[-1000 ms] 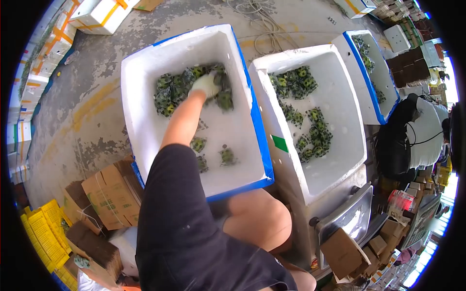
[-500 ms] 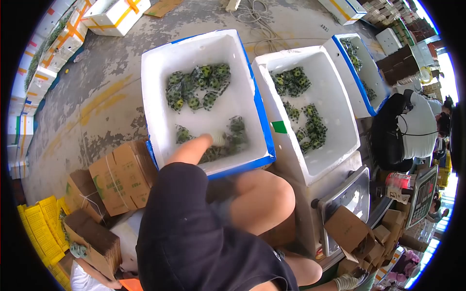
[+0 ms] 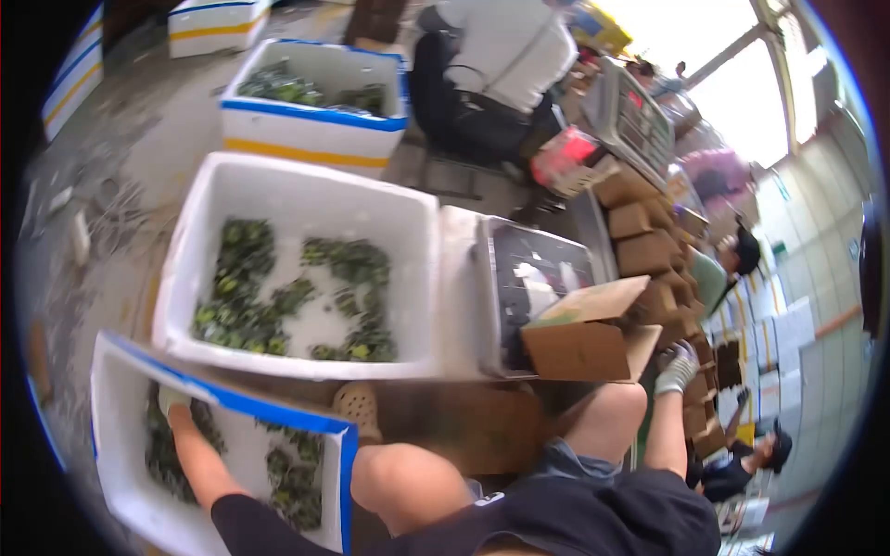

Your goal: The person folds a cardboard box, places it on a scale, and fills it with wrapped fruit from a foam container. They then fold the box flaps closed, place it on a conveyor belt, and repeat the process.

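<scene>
Left hand (image 3: 171, 400), gloved, sits deep in the blue-rimmed foam box (image 3: 232, 404) at 8 o'clock, down among the green produce bundles (image 3: 289, 471). The fingers are buried in the greens, so I can't tell whether they are closed on anything. More loose bundles lie at 5 o'clock of that hand inside the same box.

Judgement: grip one bundle round its middle, not by a leaf tip, and lift straight up to clear the rim.

The second white foam box (image 3: 306, 190) at 10 o'clock also holds greens. The metal scale tray (image 3: 538, 269) is near centre. An open cardboard carton (image 3: 584, 352) sits just at its 5 o'clock.

Right hand (image 3: 680, 366), gloved, is at 4 o'clock by the carton's flap, fingers bent. I can't tell if it is gripping or only touching. It probably needs to steady the carton by its wall, since the flap would fold.

A person in a white top (image 3: 505, 46) is crouched at 12 o'clock, well apart.
</scene>
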Action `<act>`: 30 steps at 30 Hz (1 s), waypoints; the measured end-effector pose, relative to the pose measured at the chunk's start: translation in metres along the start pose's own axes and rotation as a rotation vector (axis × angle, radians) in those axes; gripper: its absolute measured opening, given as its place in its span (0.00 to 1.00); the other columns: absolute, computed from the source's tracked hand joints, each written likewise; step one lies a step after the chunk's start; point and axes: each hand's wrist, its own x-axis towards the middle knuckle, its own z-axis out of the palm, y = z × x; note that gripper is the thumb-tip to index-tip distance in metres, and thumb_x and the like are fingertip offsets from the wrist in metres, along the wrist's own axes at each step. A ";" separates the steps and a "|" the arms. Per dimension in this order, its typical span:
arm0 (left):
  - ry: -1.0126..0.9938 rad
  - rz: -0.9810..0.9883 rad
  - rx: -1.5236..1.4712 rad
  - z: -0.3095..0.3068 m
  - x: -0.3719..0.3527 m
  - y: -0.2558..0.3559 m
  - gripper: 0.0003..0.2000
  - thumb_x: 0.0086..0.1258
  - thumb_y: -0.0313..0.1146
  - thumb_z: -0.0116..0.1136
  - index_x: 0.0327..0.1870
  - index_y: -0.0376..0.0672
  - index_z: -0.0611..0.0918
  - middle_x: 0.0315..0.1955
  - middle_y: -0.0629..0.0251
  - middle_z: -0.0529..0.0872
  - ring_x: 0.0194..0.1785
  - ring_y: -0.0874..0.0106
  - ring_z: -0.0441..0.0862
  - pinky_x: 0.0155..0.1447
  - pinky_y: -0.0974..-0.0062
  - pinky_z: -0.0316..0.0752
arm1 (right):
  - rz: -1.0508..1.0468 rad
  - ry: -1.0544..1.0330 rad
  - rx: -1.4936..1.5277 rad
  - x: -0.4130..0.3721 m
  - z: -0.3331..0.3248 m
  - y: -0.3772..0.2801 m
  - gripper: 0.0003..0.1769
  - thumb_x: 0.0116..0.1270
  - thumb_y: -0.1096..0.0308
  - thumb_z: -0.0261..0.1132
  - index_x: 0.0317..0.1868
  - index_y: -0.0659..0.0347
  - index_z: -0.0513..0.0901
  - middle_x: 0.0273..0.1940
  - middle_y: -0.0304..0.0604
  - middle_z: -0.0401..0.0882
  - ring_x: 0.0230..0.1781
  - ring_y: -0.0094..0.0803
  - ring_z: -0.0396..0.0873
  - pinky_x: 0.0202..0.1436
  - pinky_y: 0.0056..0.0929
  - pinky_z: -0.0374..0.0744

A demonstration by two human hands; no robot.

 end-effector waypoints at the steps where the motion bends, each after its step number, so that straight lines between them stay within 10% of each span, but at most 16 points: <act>1: -0.035 -0.063 0.062 0.004 -0.013 0.023 0.23 0.75 0.45 0.43 0.66 0.46 0.73 0.66 0.63 0.74 0.69 0.63 0.70 0.68 0.67 0.69 | 0.025 0.064 0.001 -0.009 0.002 0.007 0.13 0.63 0.79 0.58 0.47 0.58 0.80 0.31 0.39 0.80 0.22 0.24 0.74 0.22 0.24 0.72; 3: -0.119 -0.183 0.192 0.011 -0.042 0.065 0.24 0.70 0.51 0.50 0.62 0.49 0.77 0.64 0.62 0.77 0.65 0.64 0.74 0.63 0.69 0.75 | 0.081 0.054 0.018 -0.014 0.020 0.034 0.13 0.64 0.78 0.59 0.47 0.56 0.80 0.29 0.39 0.81 0.21 0.25 0.75 0.22 0.25 0.74; 5: 0.220 -0.156 0.134 0.037 -0.061 0.079 0.20 0.62 0.48 0.60 0.53 0.48 0.83 0.53 0.60 0.84 0.56 0.60 0.82 0.56 0.67 0.79 | 0.091 -0.020 0.046 -0.009 0.018 0.048 0.12 0.67 0.76 0.59 0.49 0.55 0.81 0.30 0.40 0.83 0.22 0.27 0.78 0.24 0.26 0.79; 11: 0.005 0.047 0.451 0.083 -0.161 0.126 0.29 0.49 0.56 0.70 0.49 0.48 0.80 0.47 0.56 0.86 0.52 0.59 0.83 0.53 0.62 0.77 | 0.121 -0.115 -0.002 -0.031 0.021 0.036 0.11 0.66 0.76 0.59 0.47 0.59 0.82 0.31 0.40 0.83 0.24 0.25 0.79 0.26 0.25 0.80; 18: 0.106 0.025 -0.160 0.100 -0.223 0.160 0.19 0.62 0.41 0.62 0.51 0.42 0.78 0.46 0.57 0.83 0.49 0.58 0.80 0.56 0.63 0.74 | 0.098 -0.158 0.182 -0.042 -0.002 0.034 0.10 0.66 0.75 0.59 0.46 0.57 0.82 0.32 0.39 0.84 0.24 0.25 0.80 0.29 0.25 0.82; 22: 0.420 0.055 -1.353 0.074 -0.194 0.130 0.17 0.71 0.42 0.53 0.53 0.40 0.75 0.45 0.66 0.81 0.47 0.69 0.78 0.56 0.68 0.73 | 0.140 -0.134 0.310 -0.039 -0.022 0.038 0.10 0.67 0.75 0.58 0.47 0.58 0.82 0.33 0.40 0.84 0.26 0.26 0.81 0.30 0.26 0.83; 24: 0.662 0.094 -1.494 -0.002 -0.267 0.189 0.21 0.72 0.48 0.51 0.54 0.40 0.75 0.48 0.66 0.80 0.49 0.68 0.77 0.55 0.67 0.74 | 0.149 -0.121 0.378 -0.042 -0.028 0.034 0.11 0.67 0.74 0.58 0.47 0.58 0.82 0.33 0.40 0.84 0.26 0.26 0.81 0.30 0.26 0.83; 30: 0.115 0.641 -1.774 -0.124 -0.433 0.377 0.22 0.75 0.50 0.46 0.57 0.41 0.75 0.47 0.63 0.81 0.46 0.72 0.81 0.49 0.70 0.80 | 0.107 -0.427 0.654 -0.078 -0.024 -0.007 0.15 0.69 0.70 0.58 0.54 0.64 0.80 0.42 0.45 0.81 0.37 0.32 0.80 0.41 0.32 0.83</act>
